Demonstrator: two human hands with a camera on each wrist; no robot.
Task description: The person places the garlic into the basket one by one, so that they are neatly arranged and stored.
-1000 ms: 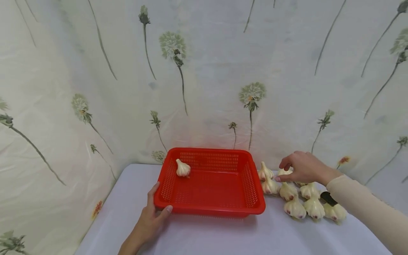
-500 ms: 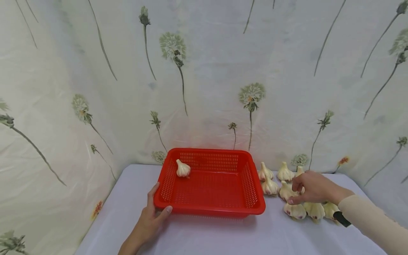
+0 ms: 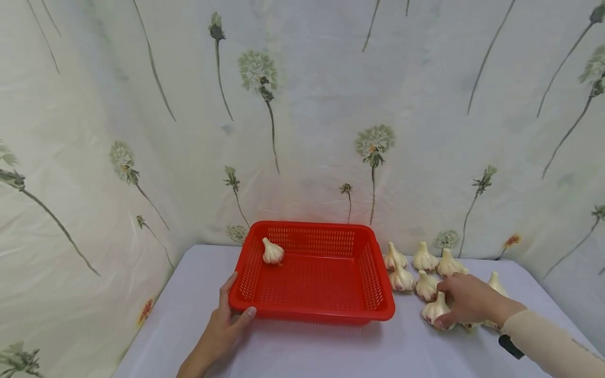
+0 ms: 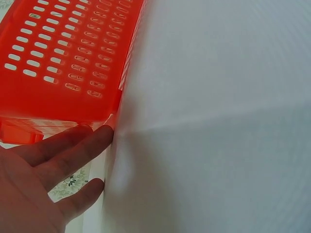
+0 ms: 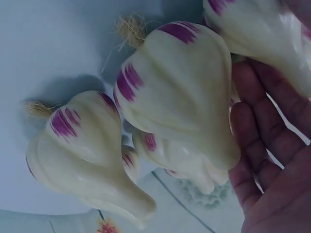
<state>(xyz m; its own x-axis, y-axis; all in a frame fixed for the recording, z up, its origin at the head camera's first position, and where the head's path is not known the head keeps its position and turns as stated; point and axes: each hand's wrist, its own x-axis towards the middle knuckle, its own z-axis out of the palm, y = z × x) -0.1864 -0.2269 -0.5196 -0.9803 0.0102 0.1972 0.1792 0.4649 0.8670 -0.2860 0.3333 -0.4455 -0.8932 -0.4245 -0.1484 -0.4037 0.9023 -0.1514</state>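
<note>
A red plastic basket (image 3: pixel 312 315) with slotted walls stands mid-table, one garlic bulb (image 3: pixel 272 252) in its back left corner. My left hand (image 3: pixel 219 325) holds the basket's front left corner, thumb on the front rim. Its fingers (image 4: pixel 95 148) touch the low outer edge in the left wrist view. At the right my right hand (image 3: pixel 477 300) has thumb and fingers around a white garlic bulb (image 3: pixel 432 312) at the front of a group, still among the others. The right wrist view shows that bulb (image 5: pixel 262 29) at upper right beside the fingers.
Several more garlic bulbs (image 3: pixel 425 258) with purple streaks lie close together right of the basket, some partly hidden by my right hand. A white cloth covers the table (image 3: pixel 302 352). A dandelion-printed curtain (image 3: pixel 302 131) rises behind it.
My right hand has come down and forward from above the back bulbs to the front bulb, its thumb and fingers now around it. The left hand and basket have stayed put.
</note>
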